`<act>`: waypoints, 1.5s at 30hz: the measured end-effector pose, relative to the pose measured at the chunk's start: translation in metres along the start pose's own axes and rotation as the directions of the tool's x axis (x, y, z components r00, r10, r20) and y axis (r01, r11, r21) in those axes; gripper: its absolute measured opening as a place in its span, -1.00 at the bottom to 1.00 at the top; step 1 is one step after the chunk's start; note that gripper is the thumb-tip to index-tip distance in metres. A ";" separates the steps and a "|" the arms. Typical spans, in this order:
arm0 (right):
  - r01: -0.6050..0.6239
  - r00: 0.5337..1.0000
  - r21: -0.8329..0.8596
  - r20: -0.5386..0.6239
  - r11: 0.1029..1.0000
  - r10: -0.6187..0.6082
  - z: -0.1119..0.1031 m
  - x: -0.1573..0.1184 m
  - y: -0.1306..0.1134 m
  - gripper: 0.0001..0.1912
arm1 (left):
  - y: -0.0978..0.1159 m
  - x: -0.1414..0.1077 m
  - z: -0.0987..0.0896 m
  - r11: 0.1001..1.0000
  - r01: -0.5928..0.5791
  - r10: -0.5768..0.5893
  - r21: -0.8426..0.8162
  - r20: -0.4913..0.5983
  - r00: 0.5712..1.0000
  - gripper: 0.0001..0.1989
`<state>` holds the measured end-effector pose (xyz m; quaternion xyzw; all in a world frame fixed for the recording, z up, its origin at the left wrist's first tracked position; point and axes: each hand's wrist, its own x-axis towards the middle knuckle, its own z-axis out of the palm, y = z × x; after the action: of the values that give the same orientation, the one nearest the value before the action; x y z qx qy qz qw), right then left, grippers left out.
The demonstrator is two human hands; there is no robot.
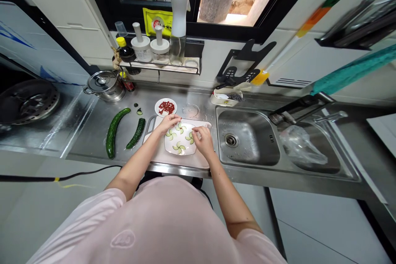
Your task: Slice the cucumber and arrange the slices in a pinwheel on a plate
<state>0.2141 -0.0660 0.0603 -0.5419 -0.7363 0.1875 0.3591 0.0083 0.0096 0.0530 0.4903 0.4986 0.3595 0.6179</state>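
Left hand (169,123), right hand (202,138): fingers bunched at plate (179,137), can't tell if gripping anything; red bits (166,107) parked close, probably easy reach.

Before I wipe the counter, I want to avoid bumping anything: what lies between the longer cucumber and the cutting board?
The head view shows the shorter cucumber there, with two small scraps farther back.

Between the two hands' fingers (199,131), the glossy plate (182,138) looks ceramic; beneath it, the cutting board (185,161) seems smooth plastic. Left of the fingers, the shorter cucumber (136,133) is rough-skinned. Rightward, the sink (256,142) is shiny metal, the clear bag (301,146) crinkled plastic.
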 end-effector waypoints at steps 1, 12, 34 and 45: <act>0.013 1.000 -0.004 0.010 1.000 -0.013 -0.003 0.005 -0.003 -0.79 | 0.002 -0.003 0.002 1.000 -0.008 0.007 0.008 0.032 0.999 -0.66; 0.229 0.956 -0.103 0.212 0.968 -0.203 -0.016 0.021 -0.015 -0.80 | 0.007 -0.015 0.014 0.985 -0.110 0.046 0.134 0.406 0.913 -0.74; 0.144 0.973 -0.071 0.194 0.987 -0.128 -0.012 0.010 -0.013 -0.85 | 0.009 -0.025 0.019 0.979 -0.165 0.104 0.122 0.399 0.911 -0.74; 0.102 0.976 -0.049 0.197 0.994 -0.091 -0.015 0.007 -0.014 -0.85 | 0.015 -0.031 0.029 0.943 -0.252 0.173 0.218 0.324 0.930 -0.75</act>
<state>0.2148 -0.0660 0.0816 -0.4950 -0.7987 0.2001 0.2777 0.0290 -0.0227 0.0759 0.6662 0.3843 0.2787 0.5752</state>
